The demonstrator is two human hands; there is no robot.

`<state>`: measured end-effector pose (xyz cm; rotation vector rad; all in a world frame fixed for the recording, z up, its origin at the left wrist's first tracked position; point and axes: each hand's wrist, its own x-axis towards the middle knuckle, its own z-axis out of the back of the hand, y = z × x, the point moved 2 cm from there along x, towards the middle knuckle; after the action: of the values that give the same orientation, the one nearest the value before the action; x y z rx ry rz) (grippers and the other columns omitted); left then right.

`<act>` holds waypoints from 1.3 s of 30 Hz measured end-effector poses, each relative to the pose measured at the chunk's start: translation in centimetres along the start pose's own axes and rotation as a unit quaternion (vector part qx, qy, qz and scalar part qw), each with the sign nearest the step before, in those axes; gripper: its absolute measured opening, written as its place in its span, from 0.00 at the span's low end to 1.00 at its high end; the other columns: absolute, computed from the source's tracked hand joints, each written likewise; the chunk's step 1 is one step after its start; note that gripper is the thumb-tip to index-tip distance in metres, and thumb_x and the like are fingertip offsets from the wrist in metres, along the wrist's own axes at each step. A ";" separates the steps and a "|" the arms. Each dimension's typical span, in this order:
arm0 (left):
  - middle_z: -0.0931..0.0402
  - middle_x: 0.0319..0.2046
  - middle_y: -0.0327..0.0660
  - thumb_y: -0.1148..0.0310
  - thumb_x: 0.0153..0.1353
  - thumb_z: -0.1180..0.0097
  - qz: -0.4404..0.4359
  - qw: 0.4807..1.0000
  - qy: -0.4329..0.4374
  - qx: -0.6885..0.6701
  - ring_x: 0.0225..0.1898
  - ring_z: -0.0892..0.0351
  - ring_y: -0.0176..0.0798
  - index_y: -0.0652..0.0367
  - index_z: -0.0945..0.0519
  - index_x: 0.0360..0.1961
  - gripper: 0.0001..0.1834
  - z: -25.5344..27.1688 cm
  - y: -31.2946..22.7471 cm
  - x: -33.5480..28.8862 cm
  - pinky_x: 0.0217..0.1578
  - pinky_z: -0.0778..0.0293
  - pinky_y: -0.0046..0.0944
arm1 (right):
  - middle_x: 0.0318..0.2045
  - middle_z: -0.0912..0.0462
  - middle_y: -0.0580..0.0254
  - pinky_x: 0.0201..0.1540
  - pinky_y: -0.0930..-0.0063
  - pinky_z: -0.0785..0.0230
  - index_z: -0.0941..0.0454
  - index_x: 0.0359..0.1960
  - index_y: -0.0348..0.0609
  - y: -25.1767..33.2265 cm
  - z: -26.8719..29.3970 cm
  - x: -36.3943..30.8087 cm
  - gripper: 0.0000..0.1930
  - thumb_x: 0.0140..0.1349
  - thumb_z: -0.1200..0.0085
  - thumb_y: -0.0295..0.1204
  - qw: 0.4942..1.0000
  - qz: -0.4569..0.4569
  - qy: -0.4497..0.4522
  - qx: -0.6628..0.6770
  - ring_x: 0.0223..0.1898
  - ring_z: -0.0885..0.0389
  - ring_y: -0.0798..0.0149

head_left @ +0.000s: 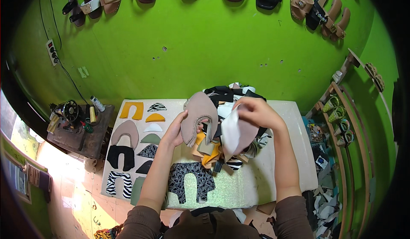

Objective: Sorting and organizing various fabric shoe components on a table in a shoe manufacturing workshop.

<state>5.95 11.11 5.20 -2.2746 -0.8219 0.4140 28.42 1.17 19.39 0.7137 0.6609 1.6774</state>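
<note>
Cutouts (pixel 132 104) line the worktop (pixel 294 170) at left; a mixed heap (pixel 219 92) looks unsorted. Left hand (pixel 172 130) grips a beige stack (pixel 198 108), right hand (pixel 261 113) a pale piece (pixel 244 134).

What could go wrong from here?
1. The left hand grips the stack of mauve U-shaped pieces mainly by one side; layers could slide out of line.
2. The right hand holds white-and-mauve material over the mixed pile of pieces; if dropped, it might get lost there.
3. The left forearm reaches across the laid-out side, close to the olive-green piece, and could brush it out of place.
</note>
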 end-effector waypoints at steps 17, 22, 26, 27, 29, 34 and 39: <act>0.27 0.42 0.51 0.49 0.66 0.66 0.117 0.984 0.025 0.129 0.36 0.21 0.42 0.60 0.38 0.55 0.27 -1.7 -0.3 -3.2 0.34 0.23 0.35 | 0.19 0.25 0.58 0.25 0.70 0.39 0.22 0.33 0.43 0.6 -6.6 6.1 0.17 0.52 0.42 0.44 0.946 0.076 0.269 -0.165 0.21 0.29 0.65; 0.27 0.40 0.49 0.48 0.64 0.61 0.145 0.976 0.076 0.146 0.34 0.22 0.40 0.60 0.39 0.55 0.28 -1.1 -0.1 -2.9 0.32 0.24 0.34 | 0.18 0.25 0.58 0.25 0.71 0.38 0.21 0.34 0.44 1.4 -6.6 6.5 0.16 0.51 0.41 0.43 0.943 0.058 0.243 -0.219 0.22 0.28 0.65; 0.28 0.34 0.44 0.58 0.60 0.50 0.068 0.967 0.046 0.242 0.29 0.24 0.35 0.61 0.39 0.56 0.27 -2.6 -0.5 -2.7 0.31 0.25 0.32 | 0.19 0.25 0.60 0.26 0.73 0.37 0.22 0.34 0.42 -0.5 -6.0 6.5 0.16 0.50 0.41 0.41 0.969 0.084 0.180 -0.149 0.23 0.29 0.68; 0.28 0.32 0.43 0.63 0.58 0.48 0.059 0.964 0.040 0.258 0.27 0.24 0.34 0.61 0.39 0.56 0.27 -2.4 -0.5 -2.5 0.31 0.25 0.32 | 0.19 0.25 0.60 0.26 0.73 0.37 0.22 0.34 0.42 -1.3 -6.0 6.5 0.16 0.50 0.41 0.41 0.969 0.085 0.179 -0.148 0.23 0.29 0.68; 0.28 0.33 0.43 0.66 0.57 0.48 0.064 0.971 0.024 0.229 0.27 0.25 0.34 0.61 0.39 0.56 0.26 -1.8 -0.7 -2.2 0.30 0.25 0.32 | 0.22 0.24 0.66 0.30 0.75 0.37 0.23 0.35 0.41 -2.9 -5.7 6.5 0.16 0.49 0.39 0.38 0.992 0.077 0.104 -0.013 0.25 0.30 0.71; 0.28 0.32 0.44 0.71 0.56 0.49 0.061 0.983 0.006 0.175 0.26 0.25 0.35 0.63 0.37 0.53 0.23 -1.9 -2.2 -2.4 0.27 0.25 0.33 | 0.35 0.25 0.69 0.37 0.77 0.33 0.27 0.45 0.44 -6.5 -6.6 5.2 0.22 0.48 0.36 0.36 0.985 0.035 -0.022 0.167 0.36 0.27 0.70; 0.27 0.28 0.48 0.71 0.52 0.46 0.023 0.995 0.030 0.090 0.21 0.29 0.38 0.66 0.33 0.44 0.19 -3.6 -4.2 -3.1 0.19 0.33 0.33 | 0.54 0.32 0.63 0.51 0.75 0.36 0.48 0.63 0.46 -8.9 -9.6 2.7 0.41 0.49 0.37 0.38 0.861 -0.010 0.057 0.505 0.51 0.31 0.69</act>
<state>3.51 9.71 10.92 -2.1314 -0.6765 0.4211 26.40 5.01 6.80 1.3204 1.6714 1.2702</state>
